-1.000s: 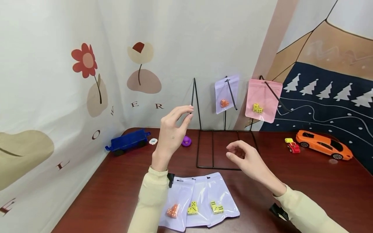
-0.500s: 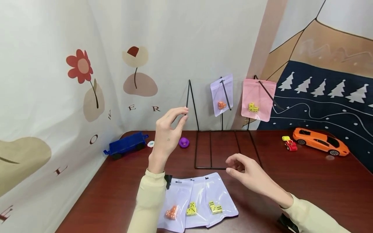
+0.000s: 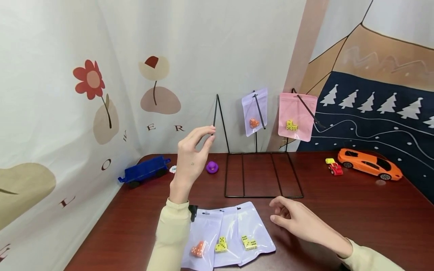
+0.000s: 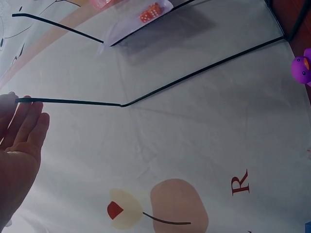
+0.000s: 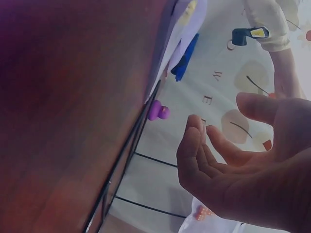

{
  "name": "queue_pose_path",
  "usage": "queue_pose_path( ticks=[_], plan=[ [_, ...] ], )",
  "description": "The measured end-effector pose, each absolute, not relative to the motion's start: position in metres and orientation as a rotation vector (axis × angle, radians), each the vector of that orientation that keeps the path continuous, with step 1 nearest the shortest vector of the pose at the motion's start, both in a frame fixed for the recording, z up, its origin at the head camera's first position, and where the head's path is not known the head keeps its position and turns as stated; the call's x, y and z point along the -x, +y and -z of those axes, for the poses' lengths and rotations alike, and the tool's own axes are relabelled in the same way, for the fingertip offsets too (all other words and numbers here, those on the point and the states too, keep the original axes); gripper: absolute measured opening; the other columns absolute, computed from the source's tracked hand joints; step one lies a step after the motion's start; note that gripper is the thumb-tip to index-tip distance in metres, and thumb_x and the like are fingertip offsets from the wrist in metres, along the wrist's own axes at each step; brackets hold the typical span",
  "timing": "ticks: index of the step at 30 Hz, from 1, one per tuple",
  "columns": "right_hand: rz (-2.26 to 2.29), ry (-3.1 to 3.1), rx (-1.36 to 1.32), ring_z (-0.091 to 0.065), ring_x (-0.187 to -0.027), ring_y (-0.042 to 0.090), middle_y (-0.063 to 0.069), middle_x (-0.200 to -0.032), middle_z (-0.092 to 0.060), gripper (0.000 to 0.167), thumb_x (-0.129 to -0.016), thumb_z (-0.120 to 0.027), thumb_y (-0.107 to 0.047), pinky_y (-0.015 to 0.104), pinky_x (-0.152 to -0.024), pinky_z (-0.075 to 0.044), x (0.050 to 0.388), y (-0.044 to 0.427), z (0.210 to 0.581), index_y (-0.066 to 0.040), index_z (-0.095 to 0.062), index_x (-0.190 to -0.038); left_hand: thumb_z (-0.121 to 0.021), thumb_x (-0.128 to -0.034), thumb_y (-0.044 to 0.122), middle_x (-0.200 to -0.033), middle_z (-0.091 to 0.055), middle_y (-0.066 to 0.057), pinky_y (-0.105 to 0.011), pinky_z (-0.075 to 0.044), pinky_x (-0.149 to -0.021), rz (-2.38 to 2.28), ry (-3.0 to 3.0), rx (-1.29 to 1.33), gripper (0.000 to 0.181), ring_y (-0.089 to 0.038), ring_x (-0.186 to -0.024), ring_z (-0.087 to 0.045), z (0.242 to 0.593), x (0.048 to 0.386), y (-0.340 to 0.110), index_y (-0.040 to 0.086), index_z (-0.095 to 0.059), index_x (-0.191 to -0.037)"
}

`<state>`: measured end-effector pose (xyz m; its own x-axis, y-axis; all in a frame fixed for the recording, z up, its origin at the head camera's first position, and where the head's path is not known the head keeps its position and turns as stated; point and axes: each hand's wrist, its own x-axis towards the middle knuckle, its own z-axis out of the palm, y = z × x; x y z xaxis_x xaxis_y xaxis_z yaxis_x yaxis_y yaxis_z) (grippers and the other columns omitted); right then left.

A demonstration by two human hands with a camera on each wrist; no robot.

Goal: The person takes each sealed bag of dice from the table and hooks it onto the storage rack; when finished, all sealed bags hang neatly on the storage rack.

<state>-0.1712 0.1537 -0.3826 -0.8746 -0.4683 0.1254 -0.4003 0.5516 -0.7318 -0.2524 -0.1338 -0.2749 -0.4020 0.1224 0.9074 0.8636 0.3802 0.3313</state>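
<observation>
My left hand [image 3: 193, 160] is raised at the left of a black wire rack [image 3: 264, 197]. Its thumb and fingertips pinch the tip of the rack's left wire prong [image 4: 73, 101]. My right hand [image 3: 301, 218] hovers low over the table, loosely curled and holding nothing. Beside it lie overlapping lilac zip bags: one [image 3: 255, 222] and another [image 3: 230, 216] hold yellow dice, and the leftmost [image 3: 207, 229] holds orange dice. On the rack's other prongs hang a lilac bag [image 3: 249, 107] with orange dice and a pink bag [image 3: 297, 113] with yellow dice.
A purple rubber duck [image 3: 212, 167] sits left of the rack. Farther left are a blue toy trailer [image 3: 145, 170] and a white 100 token [image 3: 173, 169]. At the right stand a red-and-yellow toy vehicle [image 3: 334, 168] and an orange toy car [image 3: 369, 163]. Printed curtains [image 3: 203, 45] hang behind.
My right hand has moved down and toward me, from above the rack's base to beside the bags on the table. The left hand stays on the prong tip. The head view has shifted slightly.
</observation>
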Motion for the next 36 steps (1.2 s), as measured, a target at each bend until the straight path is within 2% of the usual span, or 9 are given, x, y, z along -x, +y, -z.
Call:
queue_pose_path(
  ticks=[10, 17, 24, 36],
  plan=[
    [1.204, 2.553, 0.800, -0.051, -0.072, 0.006, -0.004, -0.083, -0.052, 0.027, -0.089, -0.067, -0.022, 0.023, -0.054, -0.044, 0.167, 0.153, 0.393, -0.006, -0.057, -0.108, -0.065, -0.0870, -0.004, -0.108, -0.067, -0.010, -0.032, -0.047, -0.094, 1.100, -1.788, 0.864, 0.016, -0.022, -0.104, -0.062, 0.275, 0.253, -0.135, 0.002, -0.069, -0.101],
    [1.230, 2.429, 0.772, -0.051, -0.062, 0.009, 0.000, -0.085, -0.054, 0.033, -0.090, -0.066, -0.019, 0.025, -0.051, -0.044, 0.165, 0.153, 0.398, -0.004, -0.049, -0.115, -0.065, -0.0873, -0.003, -0.108, -0.067, -0.010, -0.032, -0.047, -0.094, 1.099, -1.794, 0.864, 0.015, -0.021, -0.105, -0.061, 0.274, 0.251, -0.133, 0.002, -0.069, -0.101],
    [1.224, 2.402, 0.823, -0.051, -0.055, 0.006, -0.001, -0.084, -0.053, 0.031, -0.089, -0.066, -0.017, 0.024, -0.049, -0.043, 0.163, 0.149, 0.403, -0.006, -0.049, -0.113, -0.065, -0.0875, -0.002, -0.109, -0.066, -0.010, -0.032, -0.047, -0.093, 1.091, -1.800, 0.864, 0.014, -0.021, -0.105, -0.061, 0.273, 0.251, -0.134, 0.002, -0.069, -0.101],
    [1.238, 2.334, 0.818, -0.051, -0.053, 0.007, 0.001, -0.086, -0.053, 0.027, -0.091, -0.063, -0.015, 0.025, -0.046, -0.045, 0.165, 0.147, 0.407, -0.007, -0.050, -0.114, -0.066, -0.0870, -0.002, -0.108, -0.067, -0.011, -0.032, -0.048, -0.092, 1.087, -1.787, 0.861, 0.015, -0.023, -0.103, -0.062, 0.273, 0.251, -0.133, 0.002, -0.069, -0.101]
  ],
)
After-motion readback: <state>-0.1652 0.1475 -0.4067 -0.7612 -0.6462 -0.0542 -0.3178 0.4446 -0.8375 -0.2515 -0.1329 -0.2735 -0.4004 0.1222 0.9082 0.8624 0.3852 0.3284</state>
